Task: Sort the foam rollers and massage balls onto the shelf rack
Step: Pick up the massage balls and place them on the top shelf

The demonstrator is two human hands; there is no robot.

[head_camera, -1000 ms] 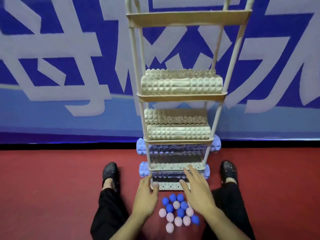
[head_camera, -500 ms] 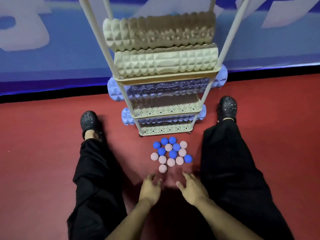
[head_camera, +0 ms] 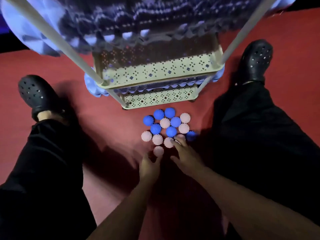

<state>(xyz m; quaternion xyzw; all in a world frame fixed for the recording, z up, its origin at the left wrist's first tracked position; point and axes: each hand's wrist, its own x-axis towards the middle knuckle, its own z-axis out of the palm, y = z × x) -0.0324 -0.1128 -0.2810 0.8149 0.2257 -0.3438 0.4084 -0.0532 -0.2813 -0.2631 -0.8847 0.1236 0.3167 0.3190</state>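
left hand (head_camera: 149,166): low on the red floor (head_camera: 107,129), just behind the nearest pink ball (head_camera: 158,151); fingertips reach toward that ball, but motion blur hides whether they touch it or are pinching; cannot tell its state.
right hand (head_camera: 186,157): fingers spread and stretched forward, tips over the near right edge of the ball cluster, on or just above a pink ball there; nothing plainly gripped.
massage balls (head_camera: 168,127): a tight cluster of spiky balls on the floor between the legs, just in front of the rack's foot; about 7 blue and 8 pink, colours mixed; 1 blue ball (head_camera: 191,135) sits at the right edge beside the right hand.
shelf rack (head_camera: 155,73): cream perforated tiers on pale poles, standing just beyond the balls.
foam rollers: a blue roller (head_camera: 94,87) lies on the lowest tier with its ends poking out both sides; another blue roller (head_camera: 32,33) fills the tier above, blurred at the frame top; no roller lies on the floor in view.
done, by my reading: the roller part looks finished as far as this view shows; higher tiers are out of frame.
left: every ball seen is on the floor, none on a tier, so the ball sorting has barely begun.
legs and shoes: black trousers and black clogs (head_camera: 34,94) splayed either side of the rack.
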